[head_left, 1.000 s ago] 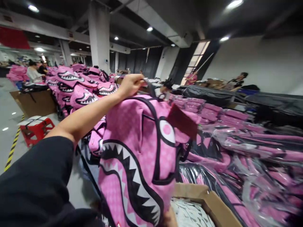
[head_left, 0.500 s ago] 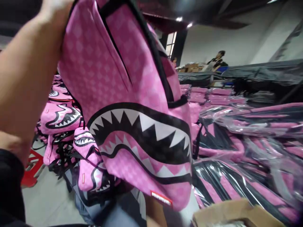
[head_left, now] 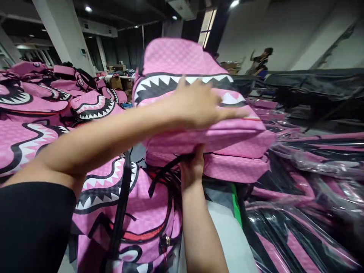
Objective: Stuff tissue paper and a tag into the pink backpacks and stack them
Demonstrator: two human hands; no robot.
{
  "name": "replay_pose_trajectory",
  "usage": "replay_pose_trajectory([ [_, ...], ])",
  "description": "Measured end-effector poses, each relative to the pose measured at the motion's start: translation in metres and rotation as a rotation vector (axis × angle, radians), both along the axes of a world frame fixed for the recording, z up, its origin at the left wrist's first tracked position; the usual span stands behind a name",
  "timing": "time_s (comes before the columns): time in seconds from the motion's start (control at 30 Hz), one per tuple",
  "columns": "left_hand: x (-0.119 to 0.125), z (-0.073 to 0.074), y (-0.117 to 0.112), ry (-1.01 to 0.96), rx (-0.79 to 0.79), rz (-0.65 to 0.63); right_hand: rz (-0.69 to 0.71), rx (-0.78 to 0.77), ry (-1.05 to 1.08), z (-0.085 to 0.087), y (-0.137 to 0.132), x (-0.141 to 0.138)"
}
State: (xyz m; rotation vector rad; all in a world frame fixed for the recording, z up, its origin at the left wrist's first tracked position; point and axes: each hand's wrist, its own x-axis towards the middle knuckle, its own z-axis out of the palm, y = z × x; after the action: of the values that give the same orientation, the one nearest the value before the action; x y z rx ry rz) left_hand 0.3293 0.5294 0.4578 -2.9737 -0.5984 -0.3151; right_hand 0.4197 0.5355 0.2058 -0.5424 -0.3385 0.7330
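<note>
Pale pillars [head_left: 61, 30], a dark ceiling and a grey wall close off the back of a large workroom, with a person [head_left: 260, 62] in the upper right. Pink shark-print backpacks [head_left: 36, 93] lie heaped at the left, and clear plastic-wrapped bags [head_left: 307, 227] lie along the right, the film probably there to keep them clean. Between these stocks, at the centre of the frame, a pink checked backpack [head_left: 174, 57] is held up off the things below. The left hand [head_left: 199, 104], blurred, lies over its front with the fingers spread, not closed round anything; it seems placed there to flatten or steady the panel. The right hand [head_left: 192, 170] comes up from the bottom of the frame against the underside, apparently taking the weight; its thumb shows but its fingers are hidden, so I cannot tell how firmly it grips. A black strap [head_left: 167, 170] trails leftward beside that hand. The held bag is tilted, its jagged white teeth in a black mouth near the top and a white, eye-like patch lower right. More pink panels show under it; whether they belong to the same bag is unclear. Another shark-print backpack [head_left: 148, 204] lies at lower centre-left.
</note>
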Motion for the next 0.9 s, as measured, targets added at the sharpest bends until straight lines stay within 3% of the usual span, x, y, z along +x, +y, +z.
replay_pose_trajectory([
  [0.1,-0.002,-0.118,0.069,-0.119,0.009,0.049,-0.023,-0.183,0.111,-0.039,0.069,0.023],
  [0.17,-0.001,-0.194,0.118,-0.1,-0.065,0.159,0.0,-0.389,0.137,-0.074,0.104,0.03],
  [0.23,0.005,-0.253,0.152,-0.002,-0.168,0.193,0.088,-0.56,0.093,-0.107,0.122,0.033],
  [0.3,0.013,-0.29,0.168,0.074,-0.251,0.155,0.192,-0.663,0.049,-0.133,0.119,0.036],
  [0.33,0.016,-0.299,0.171,0.096,-0.282,0.124,0.23,-0.692,0.033,-0.143,0.11,0.039],
  [0.4,0.019,-0.304,0.171,0.126,-0.331,0.076,0.254,-0.755,-0.063,-0.156,0.077,0.043],
  [0.5,0.001,-0.287,0.151,0.127,-0.4,0.108,0.198,-0.857,-0.402,-0.171,0.0,0.037],
  [0.6,-0.044,-0.268,0.089,0.142,-0.659,0.176,0.118,-0.901,-0.652,-0.184,-0.081,0.011],
  [0.67,-0.077,-0.263,0.029,0.238,-0.921,0.093,0.071,-0.909,-0.688,-0.191,-0.121,-0.011],
  [0.7,-0.09,-0.263,-0.002,0.305,-0.966,0.071,0.045,-0.902,-0.686,-0.193,-0.134,-0.022],
  [0.8,-0.111,-0.271,-0.066,0.458,-0.886,0.206,-0.012,-0.882,-0.668,-0.2,-0.156,-0.047],
  [0.9,-0.113,-0.277,-0.08,0.469,-0.759,0.381,-0.073,-0.871,-0.691,-0.209,-0.167,-0.063],
])
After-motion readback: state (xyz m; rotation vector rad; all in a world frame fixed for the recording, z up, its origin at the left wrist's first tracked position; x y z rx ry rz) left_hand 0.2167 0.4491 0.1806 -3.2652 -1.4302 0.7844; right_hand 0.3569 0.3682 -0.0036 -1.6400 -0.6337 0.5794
